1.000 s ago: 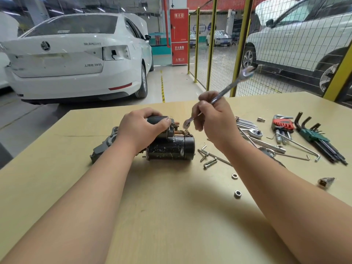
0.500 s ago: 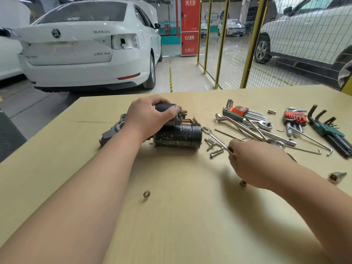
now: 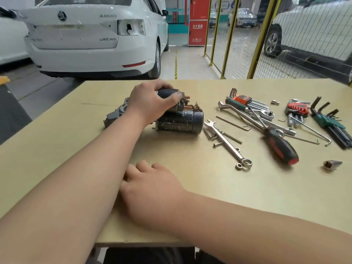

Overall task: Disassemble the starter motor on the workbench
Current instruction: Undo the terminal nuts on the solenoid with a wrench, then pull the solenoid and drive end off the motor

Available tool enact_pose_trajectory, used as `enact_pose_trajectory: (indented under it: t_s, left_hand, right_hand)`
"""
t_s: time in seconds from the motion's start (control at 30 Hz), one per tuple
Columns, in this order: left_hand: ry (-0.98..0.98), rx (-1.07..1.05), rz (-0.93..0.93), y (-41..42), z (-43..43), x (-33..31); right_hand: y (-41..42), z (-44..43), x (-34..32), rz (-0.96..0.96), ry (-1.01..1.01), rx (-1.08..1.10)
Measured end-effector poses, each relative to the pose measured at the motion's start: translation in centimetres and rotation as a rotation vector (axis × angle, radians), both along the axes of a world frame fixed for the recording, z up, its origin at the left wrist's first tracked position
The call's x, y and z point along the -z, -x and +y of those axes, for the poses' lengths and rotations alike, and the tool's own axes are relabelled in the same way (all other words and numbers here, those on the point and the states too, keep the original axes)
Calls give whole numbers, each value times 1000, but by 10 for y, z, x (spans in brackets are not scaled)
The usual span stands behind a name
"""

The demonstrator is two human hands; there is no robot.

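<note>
That starter motor (image 3: pixel 179 121) lies on its side mid-workbench (image 3: pixel 209 206), with the left hand (image 3: pixel 150 103) curled over the small top cylinder, thumb on its end. It looks heavy, rigid and keen to roll, so I'd grab the fat black body just under those fingers. The right hand (image 3: pixel 152 187) sits near the front edge, fingertips hidden behind the left forearm, so can't tell. Wrench (image 3: pixel 225 141) and loose bolts (image 3: pixel 217 144) lie right of the fingers, with bare bench nearer.
</note>
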State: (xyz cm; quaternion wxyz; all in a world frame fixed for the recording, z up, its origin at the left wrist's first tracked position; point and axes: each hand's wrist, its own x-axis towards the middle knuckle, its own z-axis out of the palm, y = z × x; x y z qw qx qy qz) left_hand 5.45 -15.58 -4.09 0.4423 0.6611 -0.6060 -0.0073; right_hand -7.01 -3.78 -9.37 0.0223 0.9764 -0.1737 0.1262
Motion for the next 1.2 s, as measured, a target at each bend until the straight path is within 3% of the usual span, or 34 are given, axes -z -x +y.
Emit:
enact_pose_trajectory:
  t_s: [0.2,0.43,0.53,0.63,0.73,0.9,1.03,1.2]
  left_hand:
    - [7,23,-18,-2,-4,1]
    - [31,14,-8,-3,-6,3]
    - [52,63,-12,-6,-4,6]
    - [76,125,181,-7,-1,7]
    - [187,39,383,-3,-2,7]
    - [327,-31,700,-3,-1,22]
    - [388,-62,770,-5,-6,27]
    - [425,-107,717,-6,-6,26]
  right_hand:
    - [13,-49,0,34,-43,-59]
    - [81,-126,1,8,67,252]
    - [87,-133,-11,-181,76,290]
    - [68,-140,-37,-494,11,299]
    - [37,-149,-56,-409,-147,331]
    - [12,-150,-43,-314,-81,277]
    - [12,-148,-37,-366,-76,271]
    - [15,-147,-39,-342,-61,270]
